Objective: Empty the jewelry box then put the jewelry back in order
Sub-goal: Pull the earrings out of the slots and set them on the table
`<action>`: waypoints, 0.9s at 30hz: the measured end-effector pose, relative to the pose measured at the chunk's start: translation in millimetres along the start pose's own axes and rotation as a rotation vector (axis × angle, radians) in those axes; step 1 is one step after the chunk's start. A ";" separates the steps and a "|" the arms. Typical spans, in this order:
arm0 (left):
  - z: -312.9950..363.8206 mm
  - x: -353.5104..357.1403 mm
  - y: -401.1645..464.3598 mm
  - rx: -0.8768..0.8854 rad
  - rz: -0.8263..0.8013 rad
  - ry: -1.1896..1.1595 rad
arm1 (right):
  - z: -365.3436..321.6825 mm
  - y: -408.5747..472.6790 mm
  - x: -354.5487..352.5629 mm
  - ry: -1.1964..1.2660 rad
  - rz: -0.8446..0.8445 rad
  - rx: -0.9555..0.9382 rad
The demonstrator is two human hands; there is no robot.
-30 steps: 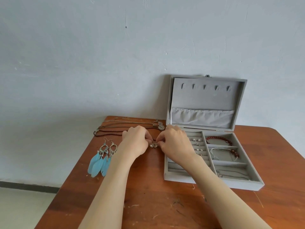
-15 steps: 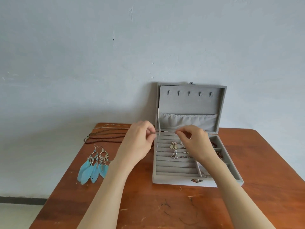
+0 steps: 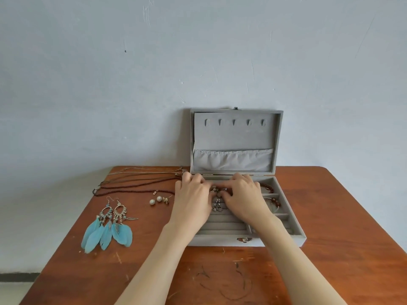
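The grey jewelry box [image 3: 220, 241] stands open on the wooden table [image 3: 330, 238], its lid [image 3: 233, 137] upright against the wall. My left hand [image 3: 193, 200] and my right hand [image 3: 245, 199] are both inside it over the ring rows, fingertips meeting on small metal earrings [image 3: 217, 190]. Another small earring pair [image 3: 218, 205] lies one row nearer. Beaded bracelets [image 3: 269, 189] sit in the right compartments. On the table to the left lie pearl studs [image 3: 157, 200], blue feather earrings [image 3: 108, 230] and several necklaces [image 3: 136, 183].
The table's back edge and the box lid rest against a pale wall. The table's left edge drops to the floor [image 3: 13, 287]. Scratched wood [image 3: 220, 282] lies between my forearms in front of the box.
Both hands have come down from the box's back edge onto the ring rows and closed on small earrings. The view has shifted so the box sits more central.
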State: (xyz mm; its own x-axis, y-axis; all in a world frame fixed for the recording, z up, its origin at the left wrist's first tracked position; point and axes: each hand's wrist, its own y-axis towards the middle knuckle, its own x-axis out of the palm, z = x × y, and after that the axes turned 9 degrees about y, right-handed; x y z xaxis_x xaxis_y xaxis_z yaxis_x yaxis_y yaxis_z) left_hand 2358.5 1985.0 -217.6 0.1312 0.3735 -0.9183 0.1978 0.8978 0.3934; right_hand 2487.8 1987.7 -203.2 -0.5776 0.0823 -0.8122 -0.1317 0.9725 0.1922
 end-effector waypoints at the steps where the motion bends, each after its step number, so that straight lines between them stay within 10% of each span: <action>1: 0.1 0.3 0.4 -0.001 -0.007 0.000 | 0.6 0.9 0.2 0.023 0.002 0.011; 27: -6.4 -15.8 2.5 -0.087 0.039 -0.336 | -1.3 1.7 -4.4 0.171 0.054 -0.026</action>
State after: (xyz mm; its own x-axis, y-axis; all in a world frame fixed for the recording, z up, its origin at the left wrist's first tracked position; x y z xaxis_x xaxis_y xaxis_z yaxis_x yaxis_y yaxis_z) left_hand 2350.7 1982.8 -202.4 0.4522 0.3232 -0.8313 0.1046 0.9064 0.4092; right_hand 2489.1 1988.7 -198.6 -0.7127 0.0939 -0.6952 -0.1161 0.9615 0.2489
